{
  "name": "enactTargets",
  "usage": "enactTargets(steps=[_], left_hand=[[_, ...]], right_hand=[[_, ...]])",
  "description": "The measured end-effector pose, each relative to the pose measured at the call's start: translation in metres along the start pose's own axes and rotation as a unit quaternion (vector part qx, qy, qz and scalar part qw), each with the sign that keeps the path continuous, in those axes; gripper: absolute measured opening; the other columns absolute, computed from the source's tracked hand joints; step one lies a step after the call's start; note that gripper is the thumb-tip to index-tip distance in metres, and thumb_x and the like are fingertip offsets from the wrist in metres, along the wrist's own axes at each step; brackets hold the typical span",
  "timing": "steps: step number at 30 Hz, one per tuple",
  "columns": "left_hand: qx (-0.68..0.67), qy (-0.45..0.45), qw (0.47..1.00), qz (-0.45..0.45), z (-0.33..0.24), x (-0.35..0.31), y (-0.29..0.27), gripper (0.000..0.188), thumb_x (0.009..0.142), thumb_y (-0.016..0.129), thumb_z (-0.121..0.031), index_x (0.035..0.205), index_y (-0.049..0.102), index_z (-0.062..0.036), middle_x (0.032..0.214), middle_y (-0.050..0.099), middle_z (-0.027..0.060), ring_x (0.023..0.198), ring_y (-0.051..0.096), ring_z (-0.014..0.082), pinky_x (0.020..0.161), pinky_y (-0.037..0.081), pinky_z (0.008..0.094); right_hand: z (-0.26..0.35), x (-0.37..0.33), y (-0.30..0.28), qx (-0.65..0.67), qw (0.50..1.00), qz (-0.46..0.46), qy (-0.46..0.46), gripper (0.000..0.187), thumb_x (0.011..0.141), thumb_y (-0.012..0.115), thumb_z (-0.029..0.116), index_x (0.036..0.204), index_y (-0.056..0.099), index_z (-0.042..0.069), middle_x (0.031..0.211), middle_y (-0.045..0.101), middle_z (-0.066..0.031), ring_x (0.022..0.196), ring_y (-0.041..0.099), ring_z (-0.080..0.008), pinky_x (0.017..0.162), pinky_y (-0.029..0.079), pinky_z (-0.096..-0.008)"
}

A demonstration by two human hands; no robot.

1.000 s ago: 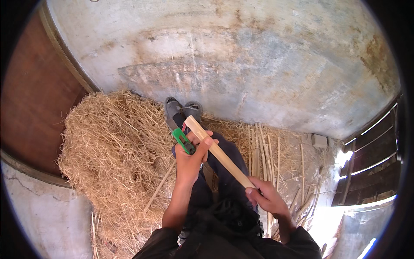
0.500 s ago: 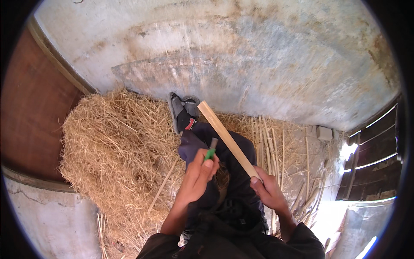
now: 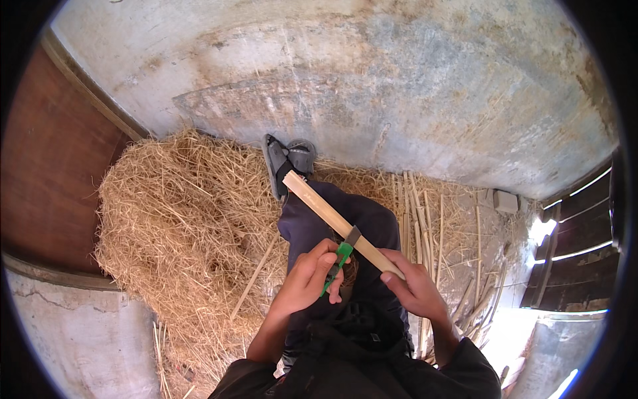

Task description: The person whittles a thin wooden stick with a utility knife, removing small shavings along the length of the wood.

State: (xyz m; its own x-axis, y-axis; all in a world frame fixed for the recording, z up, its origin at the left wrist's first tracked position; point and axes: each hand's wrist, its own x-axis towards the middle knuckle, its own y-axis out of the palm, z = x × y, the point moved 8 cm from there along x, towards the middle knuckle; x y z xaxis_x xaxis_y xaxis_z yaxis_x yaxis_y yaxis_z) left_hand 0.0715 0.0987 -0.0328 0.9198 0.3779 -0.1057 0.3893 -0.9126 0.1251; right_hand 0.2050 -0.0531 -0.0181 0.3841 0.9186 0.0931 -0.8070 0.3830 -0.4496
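My right hand [image 3: 413,287] is closed round the near end of a long, flat, pale wooden strip [image 3: 319,207]. The strip slants away to the upper left above my legs, its far end over my shoe. In my left hand [image 3: 307,279] is a green-handled knife [image 3: 341,255], gripped between thumb and fingers. Its short grey blade lies across the strip, a little beyond my right hand. Part of the handle is hidden by my fingers.
A big heap of straw [image 3: 179,213] lies to the left, beside a brown panel [image 3: 60,166]. Several thin poles [image 3: 420,219] rest on the ground at right, with a grey block [image 3: 505,201] behind them. A stained wall [image 3: 332,80] stands ahead.
The knife has come right, from apart from the strip to across it, and more of its handle shows. The strip's far end has shifted left and slightly nearer.
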Motion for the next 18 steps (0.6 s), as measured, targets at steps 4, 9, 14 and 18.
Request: enactTargets(steps=[4,9,14,18], left_hand=[[0.171,0.050,0.983,-0.052,-0.001,0.006,-0.007,0.035,0.120,0.041,-0.027,0.109,0.061,-0.0009,0.067,0.063,0.0067,0.055,0.066,0.0179,0.057,0.053,0.0318],[0.321,0.038,0.942,-0.093,-0.008,0.009,-0.008,0.024,0.116,0.051,-0.022,0.107,0.060,-0.0023,0.068,0.065,0.0177,0.066,0.069,0.0418,0.061,0.051,0.0479],[0.370,0.052,0.919,-0.124,-0.011,0.008,-0.002,0.020,0.112,0.060,-0.022,0.106,0.061,-0.0034,0.072,0.066,0.0181,0.068,0.067,0.0455,0.062,0.050,0.0482],[0.378,0.094,0.911,-0.133,-0.014,0.005,0.004,0.020,0.109,0.066,-0.022,0.108,0.062,-0.0032,0.078,0.069,0.0181,0.070,0.070,0.0433,0.063,0.051,0.0472]], right_hand=[[0.000,-0.002,-0.002,-0.015,0.999,0.000,0.042,0.051,0.103,0.073,0.017,0.151,0.055,0.012,0.112,0.078,-0.0189,0.086,0.079,-0.0387,0.072,0.061,-0.0444],[-0.017,-0.005,-0.001,-0.073,0.997,-0.015,0.022,0.050,0.102,0.073,0.015,0.149,0.056,0.010,0.117,0.078,-0.0191,0.091,0.079,-0.0408,0.076,0.063,-0.0451],[-0.010,-0.005,-0.002,-0.062,0.997,-0.041,0.008,0.048,0.102,0.073,0.016,0.148,0.059,0.010,0.125,0.076,-0.0192,0.099,0.078,-0.0407,0.080,0.064,-0.0449],[-0.006,-0.004,-0.002,-0.078,0.996,-0.052,0.002,0.046,0.103,0.073,0.018,0.147,0.063,0.009,0.129,0.075,-0.0188,0.102,0.078,-0.0398,0.081,0.064,-0.0443]])
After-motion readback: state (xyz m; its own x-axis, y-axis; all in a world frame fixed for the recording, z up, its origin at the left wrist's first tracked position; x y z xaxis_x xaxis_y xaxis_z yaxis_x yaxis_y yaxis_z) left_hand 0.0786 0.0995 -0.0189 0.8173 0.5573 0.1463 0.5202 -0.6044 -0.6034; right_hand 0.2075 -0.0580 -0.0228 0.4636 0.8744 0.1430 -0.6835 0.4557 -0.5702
